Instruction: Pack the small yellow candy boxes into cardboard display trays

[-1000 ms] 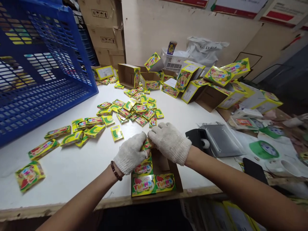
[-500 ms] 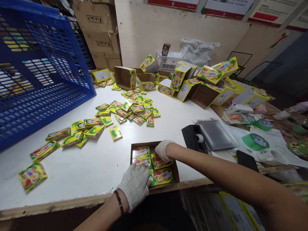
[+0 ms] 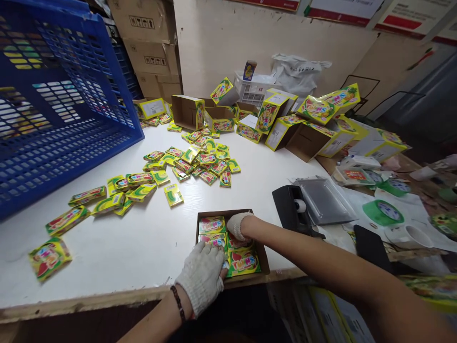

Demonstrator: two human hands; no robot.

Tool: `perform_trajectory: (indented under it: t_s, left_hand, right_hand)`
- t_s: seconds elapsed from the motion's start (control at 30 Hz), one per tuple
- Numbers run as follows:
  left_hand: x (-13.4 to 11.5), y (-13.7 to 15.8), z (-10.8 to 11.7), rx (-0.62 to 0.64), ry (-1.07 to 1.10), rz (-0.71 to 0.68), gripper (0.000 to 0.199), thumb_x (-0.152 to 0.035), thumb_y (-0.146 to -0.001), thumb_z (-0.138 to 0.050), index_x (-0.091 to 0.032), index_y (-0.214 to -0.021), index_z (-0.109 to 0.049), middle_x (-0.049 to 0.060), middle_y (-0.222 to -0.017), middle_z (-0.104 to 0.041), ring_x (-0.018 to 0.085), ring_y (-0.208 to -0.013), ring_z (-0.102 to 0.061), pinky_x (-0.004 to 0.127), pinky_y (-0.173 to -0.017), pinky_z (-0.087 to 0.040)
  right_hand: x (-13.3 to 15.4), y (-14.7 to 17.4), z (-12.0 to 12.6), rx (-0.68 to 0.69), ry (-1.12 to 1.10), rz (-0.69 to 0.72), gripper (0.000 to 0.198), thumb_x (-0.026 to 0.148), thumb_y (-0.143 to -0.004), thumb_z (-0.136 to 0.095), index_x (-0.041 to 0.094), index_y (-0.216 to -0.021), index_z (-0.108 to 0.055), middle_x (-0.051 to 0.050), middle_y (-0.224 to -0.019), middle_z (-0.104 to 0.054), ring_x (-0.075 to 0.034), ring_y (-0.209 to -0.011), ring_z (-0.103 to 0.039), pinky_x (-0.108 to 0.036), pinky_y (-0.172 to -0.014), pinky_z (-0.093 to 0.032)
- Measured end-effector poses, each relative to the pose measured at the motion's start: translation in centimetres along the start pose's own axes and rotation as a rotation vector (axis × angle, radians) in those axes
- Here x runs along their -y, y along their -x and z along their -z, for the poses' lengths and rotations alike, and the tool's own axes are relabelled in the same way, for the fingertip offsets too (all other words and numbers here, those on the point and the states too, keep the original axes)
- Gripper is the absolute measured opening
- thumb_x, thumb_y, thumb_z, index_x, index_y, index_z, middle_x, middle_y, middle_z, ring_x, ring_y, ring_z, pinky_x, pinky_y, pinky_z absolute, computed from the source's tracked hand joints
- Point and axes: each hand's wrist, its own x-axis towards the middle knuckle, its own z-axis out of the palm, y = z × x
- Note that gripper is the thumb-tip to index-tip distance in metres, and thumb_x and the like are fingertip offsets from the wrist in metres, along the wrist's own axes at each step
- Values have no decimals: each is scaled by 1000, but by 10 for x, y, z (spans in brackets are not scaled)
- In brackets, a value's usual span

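Observation:
A brown-walled open carton [image 3: 263, 259] sits at the table's front edge, holding several small yellow-green candy boxes [image 3: 244, 262] with colourful lettering. My left hand [image 3: 202, 271], in a white knitted glove with bare fingertips, lies over the carton's near left corner. Its fingers are stretched out flat on the candy boxes. My right hand [image 3: 238, 226], gloved too, reaches down into the far right part of the carton, against the boxes there. Its fingertips are hidden inside. A single candy box [image 3: 173, 195] lies on the table beyond my left hand.
Loose candy boxes [image 3: 207, 159] are scattered over the white table [image 3: 143, 247]. A big blue crate [image 3: 117, 114] stands at left. Larger display cartons [image 3: 309, 140] are piled at the back. On the right are a black tape dispenser [image 3: 291, 209], a clear tray [image 3: 326, 200] and green tape [image 3: 382, 212].
My right hand has sunk slightly lower into the carton, over the candy boxes. My left hand stays on the carton. The whole view has shifted a little.

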Motion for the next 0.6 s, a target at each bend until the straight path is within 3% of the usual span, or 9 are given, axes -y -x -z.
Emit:
perform_trajectory:
  t_s: [0.13, 0.2, 0.27, 0.33, 0.43, 0.5, 0.6]
  left_hand:
    - [7, 0, 7, -20, 117, -57, 27, -29, -86, -52, -16, -105, -66, 13, -108, -68, 31, -103, -62, 49, -98, -46]
    - [23, -2, 17, -153, 263, -75, 22, -31, -88, -50, -21, -100, -64, 9, -109, -67, 26, -101, -63, 40, -91, -50]
    - [50, -9, 29, -354, 388, 24, 23, -34, -91, -45, -24, -103, -61, 6, -111, -66, 20, -102, -62, 33, -89, -51]
    - [84, -22, 39, -465, 411, 283, 24, -36, -93, -42, -24, -106, -58, 5, -111, -65, 18, -102, -62, 30, -89, -50]
    - [135, -48, 46, -434, 336, 697, 34, -43, -89, -49, -19, -112, -53, 12, -117, -61, 25, -107, -62, 35, -89, -49]
    - [160, -67, 43, -422, 301, 837, 55, -51, -82, -56, -14, -122, -47, 20, -125, -55, 33, -114, -59, 42, -90, -48]
    - [177, -91, 35, -397, 264, 914, 74, -53, -75, -63, -13, -133, -40, 26, -133, -48, 38, -117, -57, 45, -90, -47]
  right_hand:
    - [11, 14, 9, 145, 219, -78, 20, 8, -45, -80, 14, -60, -69, -12, -76, -73, -32, -82, -71, -41, -75, -55]
    - [16, 25, 19, 176, 268, -73, 19, 16, -49, -82, 13, -65, -71, -11, -75, -73, -31, -82, -71, -38, -73, -54]
    - [18, 35, 33, 187, 304, -27, 20, 24, -57, -80, 14, -73, -74, -10, -78, -74, -30, -84, -70, -35, -72, -53]
    - [15, 40, 53, 80, 222, 3, 18, 30, -69, -73, 18, -82, -74, -7, -83, -75, -25, -84, -70, -31, -72, -52]
    - [4, 24, 86, -208, 17, -84, 21, 32, -87, -56, 20, -96, -71, -5, -90, -74, -17, -80, -69, -24, -71, -50]
    - [-4, 0, 105, -349, -19, -191, 29, 33, -93, -48, 15, -107, -66, -11, -100, -73, -19, -86, -69, -26, -73, -50]
    - [-14, -43, 119, -480, -22, -324, 47, 41, -92, -49, 6, -122, -54, -23, -114, -67, -27, -99, -67, -32, -76, -50]
